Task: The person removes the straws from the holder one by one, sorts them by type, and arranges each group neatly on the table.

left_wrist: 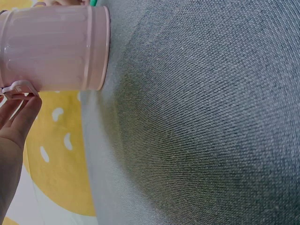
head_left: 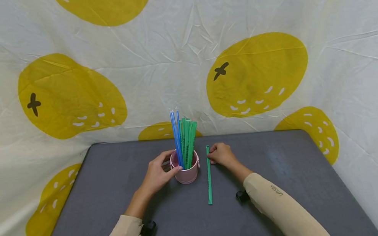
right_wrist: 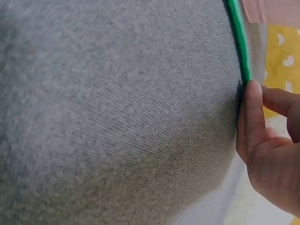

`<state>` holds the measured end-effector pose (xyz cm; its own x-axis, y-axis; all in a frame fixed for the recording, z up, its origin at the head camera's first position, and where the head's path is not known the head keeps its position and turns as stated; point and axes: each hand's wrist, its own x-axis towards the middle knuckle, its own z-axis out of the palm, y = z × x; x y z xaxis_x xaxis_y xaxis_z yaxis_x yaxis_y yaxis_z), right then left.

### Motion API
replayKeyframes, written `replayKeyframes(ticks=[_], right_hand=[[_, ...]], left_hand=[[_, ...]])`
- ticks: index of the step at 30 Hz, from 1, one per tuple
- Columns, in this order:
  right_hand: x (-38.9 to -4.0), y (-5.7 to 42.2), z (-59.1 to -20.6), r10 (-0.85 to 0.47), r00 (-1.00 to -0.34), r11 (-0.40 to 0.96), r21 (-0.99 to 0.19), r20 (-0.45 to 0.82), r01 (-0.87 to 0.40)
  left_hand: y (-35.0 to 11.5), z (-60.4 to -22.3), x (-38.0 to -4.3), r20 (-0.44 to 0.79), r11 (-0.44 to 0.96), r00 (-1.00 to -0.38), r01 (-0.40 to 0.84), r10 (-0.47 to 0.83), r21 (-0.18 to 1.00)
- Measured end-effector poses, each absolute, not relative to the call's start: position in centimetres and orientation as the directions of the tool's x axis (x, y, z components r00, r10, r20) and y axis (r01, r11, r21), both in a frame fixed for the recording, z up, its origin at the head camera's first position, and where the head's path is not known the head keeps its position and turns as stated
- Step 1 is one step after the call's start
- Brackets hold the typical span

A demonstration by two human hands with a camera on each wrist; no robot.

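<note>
My left hand (head_left: 157,174) grips the side of a small pink bucket (head_left: 186,176), thumb at the front of the rim and fingers at the back left. Several slim green stick packets (head_left: 188,141) with dark print stand in the bucket, beside several thin blue sticks (head_left: 177,138) in clear wrap. To the right of the bucket, one more green stick packet (head_left: 209,185) lies lengthwise on the table. Near its far end my right hand (head_left: 223,154) pinches it; in the right wrist view the fingertips (right_wrist: 253,86) meet the green strip close to the tabletop.
The dark grey table (head_left: 265,156) has rounded far corners. Behind it and at the sides hangs a white cloth (head_left: 171,85) with large yellow fruit prints. Each wrist carries a small black camera, such as the left one (head_left: 148,228).
</note>
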<state>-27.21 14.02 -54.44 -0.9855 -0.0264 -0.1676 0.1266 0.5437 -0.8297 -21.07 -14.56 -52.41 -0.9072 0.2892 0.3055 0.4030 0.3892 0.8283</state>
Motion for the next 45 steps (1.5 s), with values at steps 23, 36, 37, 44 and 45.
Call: replayKeyframes(ticks=[23,36,37,44,45], right_hand=[[-27.7,14.0,-48.2,-0.195,-0.979,0.367,-0.922,0.052,-0.122],[-27.0,12.2,-45.0,-0.233,-0.963,0.313,-0.927,0.135,-0.205],[-27.1,12.1,-45.0,-0.228,-0.963,0.315,-0.925,0.141,-0.21],[-27.2,10.6,-45.5,-0.171,-0.97,0.351,-0.909,0.176,-0.227],[-27.2,10.5,-45.6,-0.163,-0.97,0.357,-0.906,0.179,-0.227]], left_hand=[[-14.4,-52.2,-21.2,0.332,0.395,-0.897,0.43,0.292,0.812],[-14.4,-52.2,-21.1,0.32,0.391,-0.9,0.419,0.295,0.819],[-14.4,-52.2,-21.1,0.318,0.392,-0.901,0.417,0.295,0.82],[-14.5,-52.2,-21.1,0.313,0.399,-0.905,0.411,0.288,0.82],[-14.5,-52.2,-21.1,0.313,0.398,-0.905,0.411,0.289,0.82]])
